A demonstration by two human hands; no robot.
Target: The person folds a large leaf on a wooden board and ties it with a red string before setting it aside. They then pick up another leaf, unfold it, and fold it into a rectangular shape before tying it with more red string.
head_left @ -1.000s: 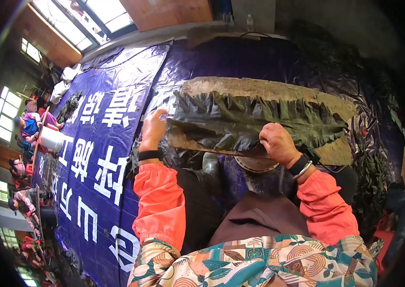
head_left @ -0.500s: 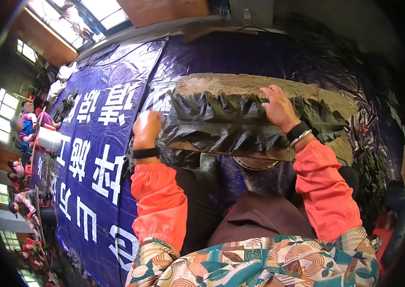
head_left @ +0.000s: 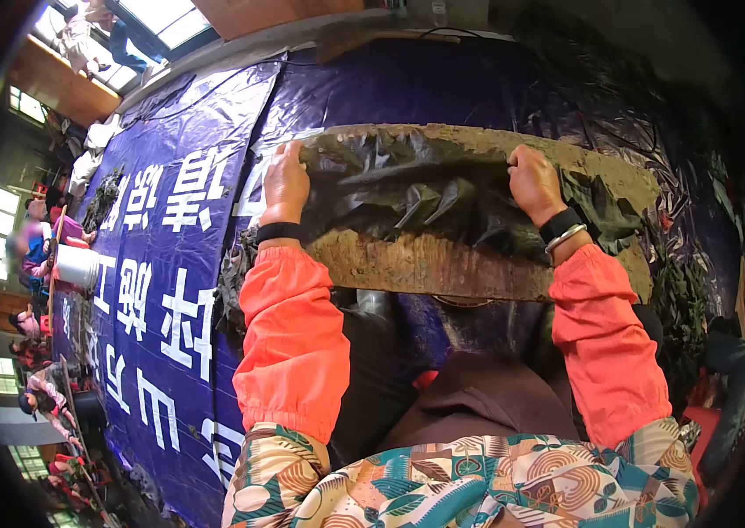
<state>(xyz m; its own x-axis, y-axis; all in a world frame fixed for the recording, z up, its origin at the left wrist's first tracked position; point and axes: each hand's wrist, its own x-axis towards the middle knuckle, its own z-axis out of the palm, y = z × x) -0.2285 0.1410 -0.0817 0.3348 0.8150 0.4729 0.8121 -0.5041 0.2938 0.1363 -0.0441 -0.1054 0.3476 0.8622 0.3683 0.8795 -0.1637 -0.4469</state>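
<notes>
Although the blue tarp [head_left: 372,84] with its white characters spreads beneath and around the grip as before, the work on it has shifted. Well left of the grip: several people [head_left: 54,396] along the side of the room. Wooden board [head_left: 434,264] under the hands — near strip now bare, where half a second ago leaf covered most of it. Dark leaf [head_left: 407,189] on the board, between the hands, drawn to the far side and rucked into folds. White bucket [head_left: 77,266] far left of the grip. Right hand [head_left: 534,180], earlier raised with fingers spread, now closed narrow on the leaf; left hand [head_left: 286,185] closed on its left end — black bands [head_left: 278,231] just behind both.
</notes>
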